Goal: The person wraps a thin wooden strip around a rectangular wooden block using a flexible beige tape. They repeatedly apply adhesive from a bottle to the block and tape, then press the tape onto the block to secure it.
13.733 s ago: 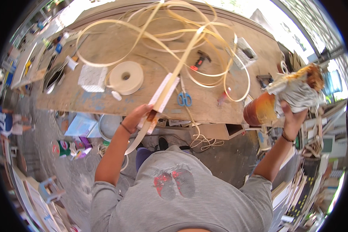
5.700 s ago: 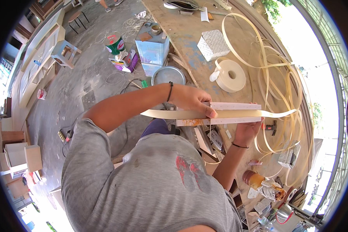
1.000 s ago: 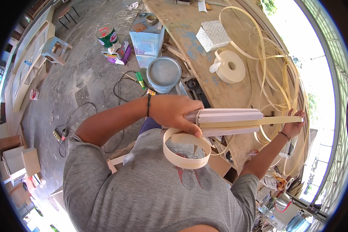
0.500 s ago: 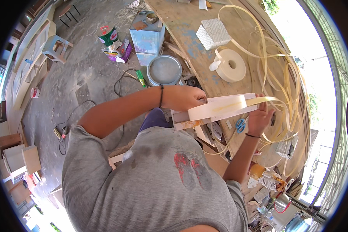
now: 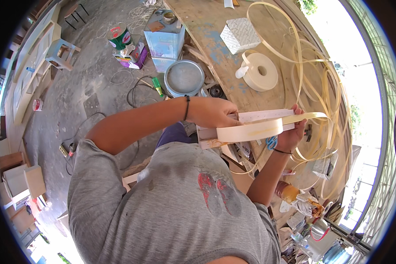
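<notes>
In front of my body is a narrow white wooden frame (image 5: 264,115) with a wide cream roll of edge-banding strip (image 5: 250,131) set in it. My left hand (image 5: 213,112) is closed on the frame's left part; some fingertips are hidden. From the roll a cream strip (image 5: 310,116) runs right and loops over the bench. My right hand (image 5: 291,133) is at the frame's right end, its fingers curled round the strip where it comes off the roll. Blue-handled scissors (image 5: 271,141) lie on the bench beside that hand's wrist.
Loose coils of strip (image 5: 334,97) cover the wooden bench's (image 5: 198,26) right side. Another cream roll (image 5: 260,72) and a patterned white box (image 5: 240,36) sit beyond the frame. On the floor are a round-lidded bucket (image 5: 184,78), a blue tin (image 5: 164,42) and cables (image 5: 87,124).
My right hand's fingers have curled in round the strip, where they were straighter. The roll has shifted slightly toward my body against the frame. My left hand keeps its grip.
</notes>
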The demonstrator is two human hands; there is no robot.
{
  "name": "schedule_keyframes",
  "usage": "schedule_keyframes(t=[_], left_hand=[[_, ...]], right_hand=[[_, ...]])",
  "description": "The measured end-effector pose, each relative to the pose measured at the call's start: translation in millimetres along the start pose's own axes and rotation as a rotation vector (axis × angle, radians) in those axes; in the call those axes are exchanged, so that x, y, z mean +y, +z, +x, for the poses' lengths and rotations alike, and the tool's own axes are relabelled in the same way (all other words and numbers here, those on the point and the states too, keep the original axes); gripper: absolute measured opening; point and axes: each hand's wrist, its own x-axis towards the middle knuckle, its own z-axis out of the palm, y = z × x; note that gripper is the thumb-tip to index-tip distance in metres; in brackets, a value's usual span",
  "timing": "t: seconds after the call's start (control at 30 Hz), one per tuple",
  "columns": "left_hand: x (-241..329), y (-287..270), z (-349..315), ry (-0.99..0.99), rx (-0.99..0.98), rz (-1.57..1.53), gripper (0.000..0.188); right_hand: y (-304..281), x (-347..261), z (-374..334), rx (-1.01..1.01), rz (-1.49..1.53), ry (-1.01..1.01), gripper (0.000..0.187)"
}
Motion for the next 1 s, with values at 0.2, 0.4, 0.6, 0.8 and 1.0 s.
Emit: schedule_keyframes(t=[0.2, 0.4, 0.6, 0.8, 1.0], left_hand=[[-11.5, -2.2, -4.5, 0.102, -0.011, -0.086, 0.042], [-6.9, -6.5, -17.4, 0.112, -0.048, -0.195, 0.044], [-5.5, -7.5, -29.9, 0.094, -0.063, -0.214, 0.046], [1.5, -10.2, -41.2, -0.019, -0.082, -0.239, 0.06], [-3.0, -8.4, -54.9, -0.02, -0.077, -0.14, 0.07]], right_hand=[[12.9, -25.4, 14.7, -0.068, 0.03, -0.043, 0.03], [-8.5, -64.4, 36.8, -0.041, 0.069, -0.08, 0.026], [-30.0, -101.0, 56.0, 0.017, 0.035, -0.125, 0.025], [-61.6, -128.3, 71.6, 0.009, -0.023, -0.145, 0.029], [-107.2, -166.0, 88.5, 0.09, -0.033, -0.188, 0.029]])
